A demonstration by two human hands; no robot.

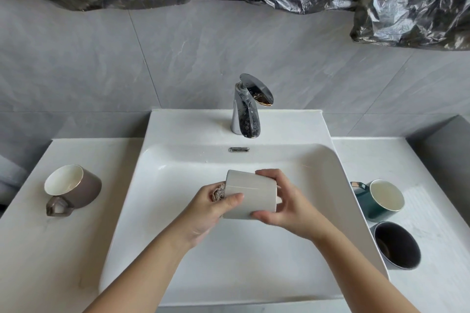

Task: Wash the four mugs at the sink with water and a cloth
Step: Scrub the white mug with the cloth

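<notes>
Between the hands, low over the sink point(178, 249) basin, a pale grey mug point(250, 194) lies on its side, mouth toward the left hand point(216, 208). That hand pinches a brownish cloth point(219, 192) at the rim, thumb lying across the mug wall; the right hand point(282, 206) cups the base, fingers curled over top and bottom. Both forearms reach in from below, wrists slightly bent inward. A wet glazed wall could slip from the right hand's grip if the cloth twists hard, dropping it against the basin. Left of the hands on the tabletop point(38, 249) a brown mug point(76, 189) tilts; to the right stand a green mug point(381, 201) and a dark mug point(396, 245). Beyond, the tap point(248, 107) shows no stream.
</notes>
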